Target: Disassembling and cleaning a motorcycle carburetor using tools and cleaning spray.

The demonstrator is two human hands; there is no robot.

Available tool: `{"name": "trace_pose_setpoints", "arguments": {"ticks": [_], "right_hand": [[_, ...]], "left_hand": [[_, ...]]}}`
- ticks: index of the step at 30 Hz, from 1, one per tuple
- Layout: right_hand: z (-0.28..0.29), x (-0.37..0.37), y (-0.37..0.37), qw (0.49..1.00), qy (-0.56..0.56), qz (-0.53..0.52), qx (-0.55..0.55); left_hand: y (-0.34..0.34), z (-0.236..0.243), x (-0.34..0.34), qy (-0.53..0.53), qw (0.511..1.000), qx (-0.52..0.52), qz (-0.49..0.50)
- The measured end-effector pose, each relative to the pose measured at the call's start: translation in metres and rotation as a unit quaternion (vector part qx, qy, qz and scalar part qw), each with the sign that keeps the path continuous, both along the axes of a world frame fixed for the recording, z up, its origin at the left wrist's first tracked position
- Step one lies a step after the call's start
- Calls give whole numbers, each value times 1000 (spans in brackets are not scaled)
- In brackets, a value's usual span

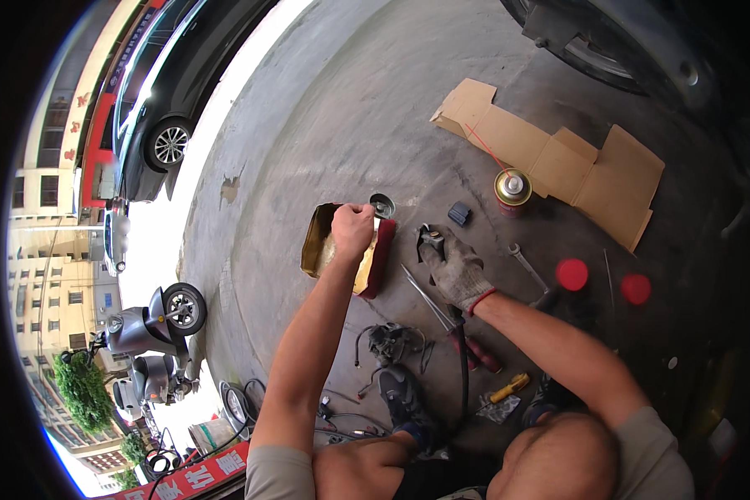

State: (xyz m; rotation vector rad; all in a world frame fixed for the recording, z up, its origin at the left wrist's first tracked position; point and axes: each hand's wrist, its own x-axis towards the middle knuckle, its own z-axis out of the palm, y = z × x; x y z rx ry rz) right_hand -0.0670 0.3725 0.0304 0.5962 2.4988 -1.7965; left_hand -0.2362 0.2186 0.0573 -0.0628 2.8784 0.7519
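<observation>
My bare left hand (352, 227) is over an open, red-sided tin (381, 258) with a gold inside. Its fingers are closed together; what they hold, if anything, is hidden. On my right hand (458, 271) is a grey work glove, its fingers closed around a small dark metal part (430, 237). A round metal cup (382, 206) stands by the tin's far edge. Beyond my right hand lies a small dark plastic piece (458, 213). Thin metal shafts (427, 297) lie beside the glove, near red handles (477, 354). A black hose (463, 367) runs below the glove's wrist.
A spray can (512, 187) with a red straw stands by flattened cardboard (592, 179). To the right lie a wrench (525, 262) and two red round things (572, 274). Near my feet are a yellow-handled tool (509, 387), a dark mechanical part (389, 342) and cables. A scooter (150, 333) stands left.
</observation>
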Motion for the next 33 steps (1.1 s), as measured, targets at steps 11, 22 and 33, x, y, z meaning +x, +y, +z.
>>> {"name": "trace_pose_setpoints", "arguments": {"ticks": [11, 22, 33], "right_hand": [[4, -27, 7, 996, 53, -77, 11], [7, -30, 8, 999, 1, -12, -31], [8, -28, 7, 995, 60, -21, -76]], "left_hand": [[19, -11, 5, -10, 999, -11, -47], [15, -8, 8, 34, 995, -61, -74], [14, -6, 6, 38, 994, -69, -70]]}}
